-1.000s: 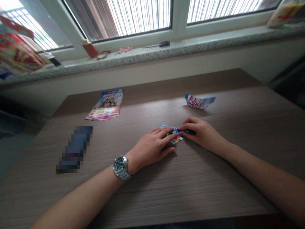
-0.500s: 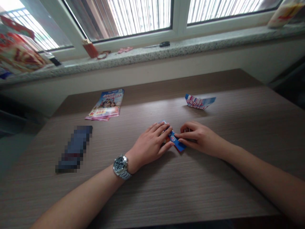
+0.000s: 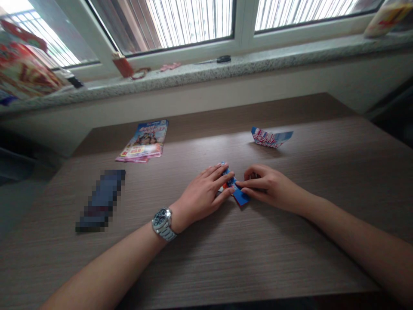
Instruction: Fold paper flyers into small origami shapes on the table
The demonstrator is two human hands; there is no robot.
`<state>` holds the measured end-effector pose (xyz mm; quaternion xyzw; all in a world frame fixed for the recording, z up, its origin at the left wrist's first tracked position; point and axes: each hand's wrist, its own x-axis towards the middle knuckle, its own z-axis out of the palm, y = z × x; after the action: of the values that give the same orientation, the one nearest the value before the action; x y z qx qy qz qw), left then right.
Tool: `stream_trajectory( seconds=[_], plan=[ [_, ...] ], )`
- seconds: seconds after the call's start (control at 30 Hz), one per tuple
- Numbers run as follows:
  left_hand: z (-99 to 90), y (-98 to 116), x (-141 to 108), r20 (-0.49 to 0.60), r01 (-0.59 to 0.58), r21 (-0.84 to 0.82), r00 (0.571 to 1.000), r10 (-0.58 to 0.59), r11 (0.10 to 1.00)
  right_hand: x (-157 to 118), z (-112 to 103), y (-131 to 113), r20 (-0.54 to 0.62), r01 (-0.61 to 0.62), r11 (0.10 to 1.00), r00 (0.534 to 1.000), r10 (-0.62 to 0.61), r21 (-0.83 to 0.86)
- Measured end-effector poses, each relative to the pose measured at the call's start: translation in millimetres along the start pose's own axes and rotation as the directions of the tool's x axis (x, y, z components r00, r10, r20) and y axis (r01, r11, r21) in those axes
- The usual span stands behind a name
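So, folded blue printed-paper strip [image 3: 240,197] sits under our flat left fingers [image 3: 226,177]; right fingers [image 3: 253,184] narrow at its edge, pinch unclear. Likely light, creasable; hold edges.

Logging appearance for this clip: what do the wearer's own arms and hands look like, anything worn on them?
The left hand and right hand are both ungloved, and no sleeve shows on either forearm. On the left wrist sits a silver wristwatch with a round, dark dial and metal-link bracelet. The right wrist shows nothing worn.
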<state>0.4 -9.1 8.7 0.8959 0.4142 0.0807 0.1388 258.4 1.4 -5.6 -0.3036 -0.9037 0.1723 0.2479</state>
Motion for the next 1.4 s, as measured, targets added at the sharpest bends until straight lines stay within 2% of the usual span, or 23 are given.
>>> stream_trajectory(
  seconds=[0.17, 0.47, 0.67, 0.83, 1.07, 1.4],
  plan=[
    [1.7, -2.3, 2.1, -0.009, -0.007, -0.023, 1.000, 0.007, 1.000, -1.1, 1.4, 1.7, 0.007, -0.004, 1.000, 1.000, 0.004, 0.009],
    [6.1, -2.9, 0.8, -0.113, -0.058, 0.017, 0.992, 0.059, 0.998, -0.8, 3.7, 0.4, -0.007, -0.019, 0.999, 1.000, 0.019, 0.028],
    [3.5, 1.5, 0.1, -0.209, 0.012, 0.037, 0.978, -0.004, 0.999, -0.4, 4.1, -0.4, -0.013, -0.036, 0.999, 0.999, 0.036, 0.029],
    [2.8, 1.4, -0.9, -0.185, -0.001, 0.043, 0.983, 0.009, 0.999, -0.2, 4.6, -1.3, 0.002, -0.025, 0.999, 1.000, 0.025, 0.037],
    [2.0, -2.3, -0.5, -0.141, -0.044, 0.062, 0.989, 0.052, 0.997, 1.4, 3.0, -0.7, -0.048, -0.044, 0.999, 0.998, 0.045, 0.019],
    [3.0, -1.5, 0.4, -0.244, -0.014, 0.119, 0.969, 0.043, 0.993, 0.8, 2.9, -1.2, -0.036, -0.046, 0.998, 0.998, 0.045, -0.036]
  ],
)
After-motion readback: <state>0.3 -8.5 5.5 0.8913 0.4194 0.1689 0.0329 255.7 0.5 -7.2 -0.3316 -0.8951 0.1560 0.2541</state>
